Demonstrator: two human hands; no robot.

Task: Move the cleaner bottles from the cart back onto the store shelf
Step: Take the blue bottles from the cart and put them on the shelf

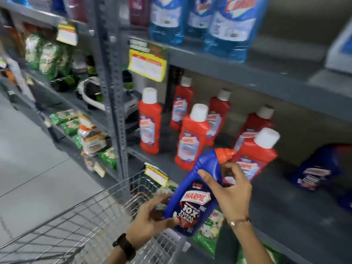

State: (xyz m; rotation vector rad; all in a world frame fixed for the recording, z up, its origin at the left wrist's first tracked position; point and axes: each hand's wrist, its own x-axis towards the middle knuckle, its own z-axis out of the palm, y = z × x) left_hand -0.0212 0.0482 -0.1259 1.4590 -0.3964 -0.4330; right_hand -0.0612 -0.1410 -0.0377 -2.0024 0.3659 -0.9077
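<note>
Both hands grip the blue bottle (192, 195); its base is hidden.

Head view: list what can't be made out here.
- Wire cart: its contents, cut off by the bottom edge and hidden behind the left hand.
- Yellow price tags: print blurred, unreadable.
- Dark blue pack lying on the shelf: label smeared.
- Blue Harpic bottle: neck partly covered by the right hand.
</note>
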